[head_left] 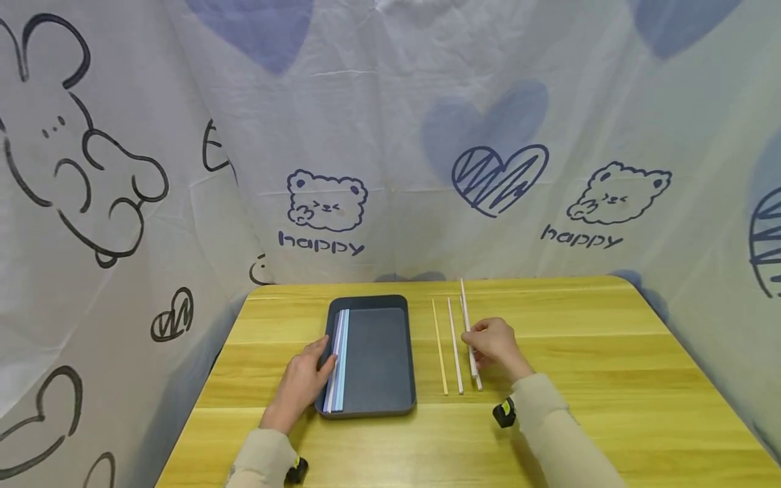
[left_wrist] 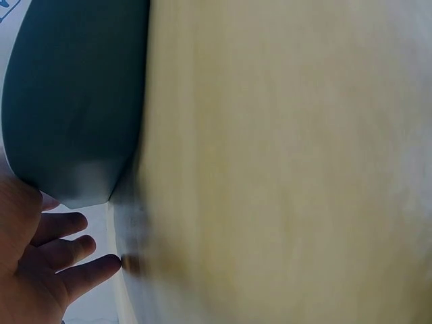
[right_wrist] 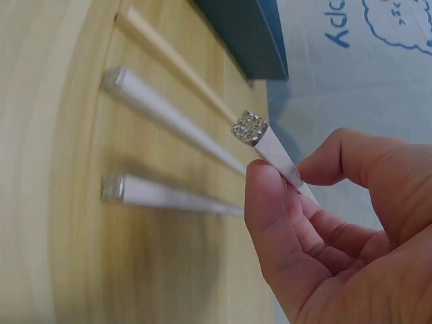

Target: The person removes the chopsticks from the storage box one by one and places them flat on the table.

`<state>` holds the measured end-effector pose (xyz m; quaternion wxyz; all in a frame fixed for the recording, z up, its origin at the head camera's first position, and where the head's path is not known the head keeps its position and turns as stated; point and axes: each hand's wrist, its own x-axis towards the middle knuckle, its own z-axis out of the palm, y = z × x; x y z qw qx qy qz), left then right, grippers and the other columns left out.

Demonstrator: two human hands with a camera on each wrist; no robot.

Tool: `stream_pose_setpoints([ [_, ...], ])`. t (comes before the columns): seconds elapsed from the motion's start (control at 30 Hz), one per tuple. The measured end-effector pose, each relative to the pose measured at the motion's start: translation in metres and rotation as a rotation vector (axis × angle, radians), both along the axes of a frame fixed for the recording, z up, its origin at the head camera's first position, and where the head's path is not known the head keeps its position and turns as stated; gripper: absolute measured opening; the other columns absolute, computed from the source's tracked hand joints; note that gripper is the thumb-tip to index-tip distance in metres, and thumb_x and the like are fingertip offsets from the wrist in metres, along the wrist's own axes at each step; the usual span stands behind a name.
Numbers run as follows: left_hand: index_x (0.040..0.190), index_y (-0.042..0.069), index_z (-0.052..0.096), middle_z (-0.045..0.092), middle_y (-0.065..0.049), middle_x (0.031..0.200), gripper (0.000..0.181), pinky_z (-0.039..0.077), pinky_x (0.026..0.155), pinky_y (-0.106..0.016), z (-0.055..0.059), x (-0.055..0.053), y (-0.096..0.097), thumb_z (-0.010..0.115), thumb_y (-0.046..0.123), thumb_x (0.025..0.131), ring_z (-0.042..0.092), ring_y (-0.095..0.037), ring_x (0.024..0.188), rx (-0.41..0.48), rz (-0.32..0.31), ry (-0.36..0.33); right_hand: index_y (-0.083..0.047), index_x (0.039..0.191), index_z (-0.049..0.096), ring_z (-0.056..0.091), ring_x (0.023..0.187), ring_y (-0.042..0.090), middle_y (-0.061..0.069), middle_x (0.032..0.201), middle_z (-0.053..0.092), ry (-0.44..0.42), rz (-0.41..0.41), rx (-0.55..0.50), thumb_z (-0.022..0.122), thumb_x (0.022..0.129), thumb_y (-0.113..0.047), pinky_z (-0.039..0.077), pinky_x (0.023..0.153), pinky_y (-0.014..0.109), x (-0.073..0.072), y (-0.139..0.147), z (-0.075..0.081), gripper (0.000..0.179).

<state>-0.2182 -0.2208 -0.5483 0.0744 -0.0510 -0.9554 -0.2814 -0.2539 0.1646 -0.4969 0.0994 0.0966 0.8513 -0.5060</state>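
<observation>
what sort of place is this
Probably a curtained-off indoor tabletop station, perhaps for recording: printed cloth hangs behind and beside a wood-grain table, and a small black device sits at each wrist.

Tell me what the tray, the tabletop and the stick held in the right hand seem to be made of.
Tray: probably plastic, matte and dark, judging by its smooth, evenly coloured surface.
Tabletop: wood or wood-look laminate, slight sheen, with streaky grain.
Held stick: smooth white, perhaps plastic or painted wood; its silvery end looks sparkling and faceted.
</observation>
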Motion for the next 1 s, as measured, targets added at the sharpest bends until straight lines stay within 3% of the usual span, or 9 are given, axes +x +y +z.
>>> stream_pose_setpoints([
  [0.4,0.154,0.000,0.051,0.053,-0.023,0.157,0.059,0.045,0.119,-0.056,0.001,0.000,-0.001,0.066,0.031,0.105,0.051,-0.041,0.146,0.009,-0.004,-0.023,0.007,0.114,0.069,0.065,0.055,0.016,0.011,0.074,0.067,-0.011,-0.012,0.035,0.068,0.097,-0.017,0.062,0.052,0.032,0.006,0.033,-0.012,0.030],
  [1.0,0.153,0.000,0.053,0.056,-0.024,0.154,0.058,0.046,0.119,-0.056,0.001,0.000,-0.001,0.067,0.030,0.105,0.052,-0.041,0.145,-0.004,-0.013,0.005,0.011,0.119,0.072,0.067,0.055,0.016,0.012,0.073,0.071,-0.021,-0.042,0.078,0.071,0.091,-0.012,0.063,0.052,0.034,0.006,0.040,-0.026,0.036],
])
